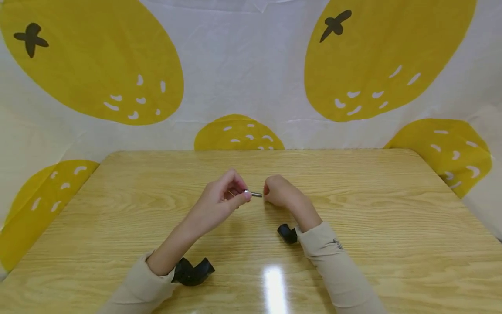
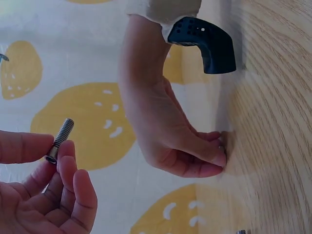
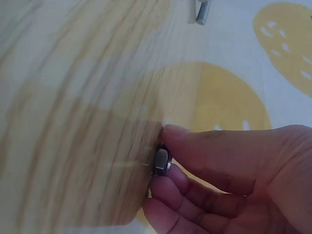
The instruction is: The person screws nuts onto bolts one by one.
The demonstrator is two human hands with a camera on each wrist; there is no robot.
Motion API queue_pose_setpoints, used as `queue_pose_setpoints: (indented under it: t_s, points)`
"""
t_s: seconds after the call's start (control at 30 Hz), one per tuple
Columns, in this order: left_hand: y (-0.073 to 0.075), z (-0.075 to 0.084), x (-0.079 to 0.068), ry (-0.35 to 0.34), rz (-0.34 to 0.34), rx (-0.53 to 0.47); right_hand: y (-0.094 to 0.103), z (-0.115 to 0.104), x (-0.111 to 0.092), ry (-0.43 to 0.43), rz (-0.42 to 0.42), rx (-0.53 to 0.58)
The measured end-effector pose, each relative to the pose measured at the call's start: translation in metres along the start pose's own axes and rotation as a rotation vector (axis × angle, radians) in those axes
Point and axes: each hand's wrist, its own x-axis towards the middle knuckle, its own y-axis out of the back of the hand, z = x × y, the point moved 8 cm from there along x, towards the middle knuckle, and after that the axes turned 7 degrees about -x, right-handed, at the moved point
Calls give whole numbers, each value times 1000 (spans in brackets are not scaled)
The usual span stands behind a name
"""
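Over the wooden table [image 1: 392, 218], we pinched a threaded bolt [image 2: 62, 134] in our left hand [image 1: 217, 198]; at right, our right hand [image 1: 285, 192] gripped a metal nut [image 3: 162, 160] between curled fingers.

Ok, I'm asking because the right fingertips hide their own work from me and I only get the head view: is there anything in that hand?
Observer: Yes, the right wrist view shows the right hand gripping a small metal nut.
Operator: And the metal piece in the left hand, is it smooth?
Observer: No, the left wrist view shows it is a bolt with thread on the part that sticks out.
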Motion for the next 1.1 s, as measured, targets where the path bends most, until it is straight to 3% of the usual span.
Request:
queue_pose_setpoints:
  t_s: [0.23, 0.5, 0.8, 0.9, 1.1]
  points:
    - [1, -1, -1, 6, 16, -18, -2, 0, -6, 41, -9, -15]
    - [2, -7, -3, 30, 28, -60, -4, 12, -19, 111, 44, 109]
    - [-1, -8, -4, 48, 27, -58, -1, 20, -50, 207, 38, 210]
    - [-2, -8, -4, 47, 26, -54, 8, 20, -63, 212, 54, 292]
    - [-8, -6, -5, 16, 10, -36, 34, 11, -88, 228, 128, 645]
